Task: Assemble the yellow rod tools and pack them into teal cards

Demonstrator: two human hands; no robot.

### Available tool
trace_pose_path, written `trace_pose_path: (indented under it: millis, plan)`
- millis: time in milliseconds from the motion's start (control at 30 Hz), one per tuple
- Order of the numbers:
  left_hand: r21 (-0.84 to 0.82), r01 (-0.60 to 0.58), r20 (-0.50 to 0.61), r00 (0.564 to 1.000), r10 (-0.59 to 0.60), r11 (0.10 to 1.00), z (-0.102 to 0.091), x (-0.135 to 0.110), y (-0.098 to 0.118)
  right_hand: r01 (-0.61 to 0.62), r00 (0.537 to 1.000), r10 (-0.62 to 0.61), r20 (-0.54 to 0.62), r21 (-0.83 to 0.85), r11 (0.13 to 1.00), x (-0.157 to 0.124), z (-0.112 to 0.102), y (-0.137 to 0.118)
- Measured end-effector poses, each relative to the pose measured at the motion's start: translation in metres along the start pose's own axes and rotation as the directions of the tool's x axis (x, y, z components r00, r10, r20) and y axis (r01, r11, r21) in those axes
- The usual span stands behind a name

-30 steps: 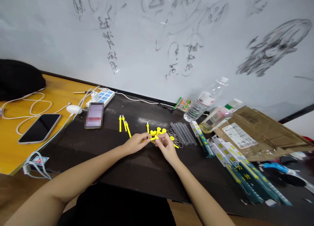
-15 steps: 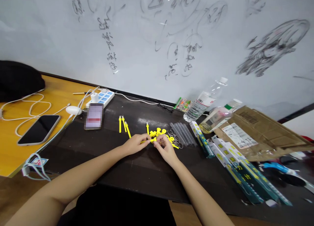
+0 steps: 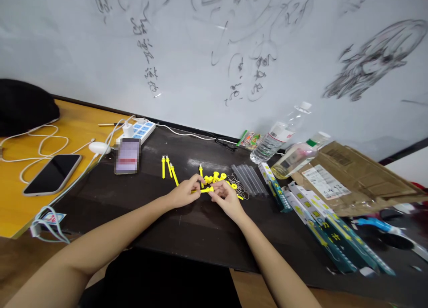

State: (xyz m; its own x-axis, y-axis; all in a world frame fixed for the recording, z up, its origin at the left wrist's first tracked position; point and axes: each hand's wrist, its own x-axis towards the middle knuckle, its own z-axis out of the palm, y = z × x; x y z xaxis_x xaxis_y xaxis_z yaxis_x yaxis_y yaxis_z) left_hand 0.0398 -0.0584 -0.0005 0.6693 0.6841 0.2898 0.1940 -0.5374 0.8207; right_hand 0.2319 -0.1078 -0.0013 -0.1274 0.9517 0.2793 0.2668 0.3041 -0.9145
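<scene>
My left hand point(image 3: 184, 194) pinches a thin yellow plastic stick point(image 3: 203, 190) between thumb and fingers, holding it roughly level. At its right end is a wider yellow end piece, where the closed fingertips of my right hand point(image 3: 230, 202) grip it. Just beyond my hands lies a pile of small yellow spool-like pieces point(image 3: 216, 175). Beside the pile is a tangle of thin wire hooks point(image 3: 241, 187). One yellow stick with a metallic tip point(image 3: 201, 170) lies behind my left hand. Several similar yellow sticks point(image 3: 163, 167) lie farther left.
Clear tubes point(image 3: 249, 179) and long green boxes point(image 3: 329, 239) lie to the right, near a water bottle point(image 3: 267, 145), an oil-coloured bottle point(image 3: 294, 161) and a brown parcel point(image 3: 354, 174). Leftward are a power strip point(image 3: 147, 132), a pixelated phone point(image 3: 127, 156) and a black phone point(image 3: 53, 174).
My left fingers have slid back and loosened a little, baring more of the yellow stick. My right hand stays at its end piece. The view has shifted slightly.
</scene>
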Motion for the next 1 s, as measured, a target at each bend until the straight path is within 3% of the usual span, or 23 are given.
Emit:
trace_pose_path:
  millis: [167, 400, 533, 767, 900, 1000]
  plan:
    - [-0.011, 0.01, 0.055, 0.998, -0.01, 1.0, 0.0, 0.001, 0.001, -0.013, 1.0, 0.013, -0.005, 0.036, 0.999, 0.001, -0.001, -0.001]
    - [0.124, -0.027, 0.043, 0.999, 0.022, 0.992, -0.004, 0.002, 0.002, 0.004, 0.994, 0.013, -0.107, 0.156, 0.988, 0.005, -0.012, -0.008]
    - [0.212, -0.08, 0.041, 0.997, 0.073, 0.974, -0.006, 0.001, 0.003, -0.034, 0.997, 0.044, -0.056, 0.166, 0.986, 0.005, -0.013, -0.009]
    - [0.313, -0.122, 0.064, 0.992, 0.107, 0.942, -0.002, 0.0, 0.004, -0.144, 0.99, 0.144, 0.008, 0.05, 0.988, 0.001, 0.0, 0.001]
    - [0.271, -0.086, 0.072, 0.995, 0.069, 0.959, 0.002, -0.003, 0.006, -0.075, 0.997, 0.075, -0.002, -0.051, 0.996, -0.001, 0.009, 0.003]
    - [0.146, -0.13, 0.068, 0.99, 0.121, 0.981, 0.004, -0.004, 0.009, -0.038, 0.999, 0.038, -0.007, -0.074, 0.997, -0.001, 0.012, 0.002]
